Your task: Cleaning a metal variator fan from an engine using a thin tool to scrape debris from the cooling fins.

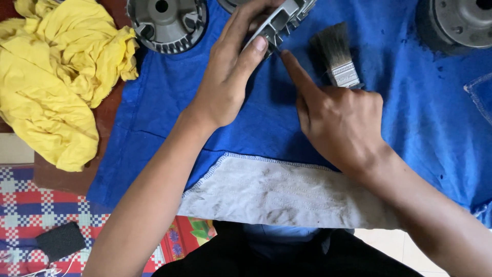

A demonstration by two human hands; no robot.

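My left hand (230,66) grips a grey cast-metal machine part (281,19) with ribs, held up on its edge near the top of the view. My right hand (335,120) holds a paintbrush (335,54) with dark bristles and a metal ferrule. Its index finger is stretched out and touches the edge of the metal part just below my left thumb. Both hands work above a blue cloth (425,118).
A round grey ribbed part (166,23) lies at the top left and another round metal part (461,23) at the top right. A crumpled yellow rag (56,82) lies at left, a dirty white cloth (287,192) near me, and a dark sponge (60,240) on a checkered mat (20,200).
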